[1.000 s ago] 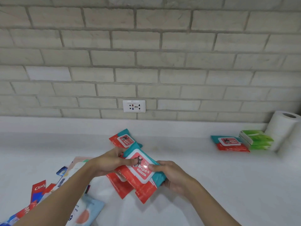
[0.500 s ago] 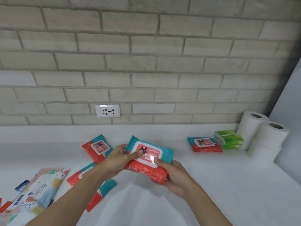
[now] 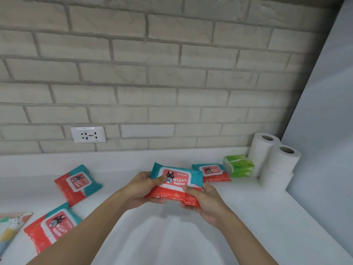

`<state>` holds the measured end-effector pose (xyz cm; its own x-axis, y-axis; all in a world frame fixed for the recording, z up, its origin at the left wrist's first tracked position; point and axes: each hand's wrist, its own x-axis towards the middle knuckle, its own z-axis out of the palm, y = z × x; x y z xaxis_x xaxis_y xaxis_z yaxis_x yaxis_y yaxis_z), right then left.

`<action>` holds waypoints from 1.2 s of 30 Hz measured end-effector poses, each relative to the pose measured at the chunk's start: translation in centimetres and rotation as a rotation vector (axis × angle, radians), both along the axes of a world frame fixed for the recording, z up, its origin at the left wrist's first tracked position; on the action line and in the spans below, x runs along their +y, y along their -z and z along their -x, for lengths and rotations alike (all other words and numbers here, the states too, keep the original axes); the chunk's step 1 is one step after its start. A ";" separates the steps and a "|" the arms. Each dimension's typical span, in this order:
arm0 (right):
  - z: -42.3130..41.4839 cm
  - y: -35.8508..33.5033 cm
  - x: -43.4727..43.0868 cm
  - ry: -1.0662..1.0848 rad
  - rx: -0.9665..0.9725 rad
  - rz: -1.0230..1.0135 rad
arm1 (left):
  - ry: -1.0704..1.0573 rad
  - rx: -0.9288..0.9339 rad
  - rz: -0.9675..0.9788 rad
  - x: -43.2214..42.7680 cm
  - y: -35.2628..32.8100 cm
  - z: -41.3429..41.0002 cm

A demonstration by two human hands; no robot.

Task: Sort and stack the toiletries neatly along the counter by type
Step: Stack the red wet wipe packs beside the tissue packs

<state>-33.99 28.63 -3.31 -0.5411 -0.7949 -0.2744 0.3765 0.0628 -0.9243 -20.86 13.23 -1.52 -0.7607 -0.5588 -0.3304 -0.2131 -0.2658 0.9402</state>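
Observation:
A red-and-teal pack of baby wipes (image 3: 176, 183) is held level above the white counter (image 3: 248, 217) by both hands. My left hand (image 3: 142, 188) grips its left end, thumb on the label. My right hand (image 3: 205, 199) grips its lower right corner. Another wipes pack (image 3: 211, 172) lies flat just beyond, to the right. Two more wipes packs lie on the left: one near the back (image 3: 77, 183), one nearer (image 3: 51, 226).
A stack of green tissue packs (image 3: 238, 166) sits beside the placed wipes pack. White toilet rolls (image 3: 275, 159) stand stacked in the right corner against a pale side wall. A patterned pouch (image 3: 9, 226) lies at the far left. A wall socket (image 3: 88, 134) sits in the brick wall.
Both hands carried the wipes pack to the right and turned it level, close to the placed pack. The view swung right, so the toothpaste boxes left the frame.

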 end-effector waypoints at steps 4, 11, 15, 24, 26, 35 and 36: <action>2.8 0.0 0.4 0.007 0.017 -0.025 | 0.041 -0.045 -0.012 0.3 -0.4 2.1; 7.5 0.6 0.5 0.042 0.071 -0.039 | 0.066 -0.069 -0.075 0.2 -0.1 5.8; 9.8 1.2 0.1 0.091 0.109 -0.051 | 0.060 -0.065 -0.103 0.2 0.5 7.9; 15.7 3.0 -0.9 0.192 0.288 -0.120 | -0.041 -0.049 -0.039 1.0 3.0 13.8; 17.2 3.3 -1.3 0.197 0.341 -0.147 | -0.063 -0.050 -0.010 0.8 3.6 15.0; 21.5 4.1 -2.4 0.138 0.661 -0.282 | -0.182 -0.123 0.175 0.1 5.8 20.4; 21.6 4.3 -2.6 0.140 0.685 -0.290 | -0.186 -0.132 0.183 0.0 6.2 20.9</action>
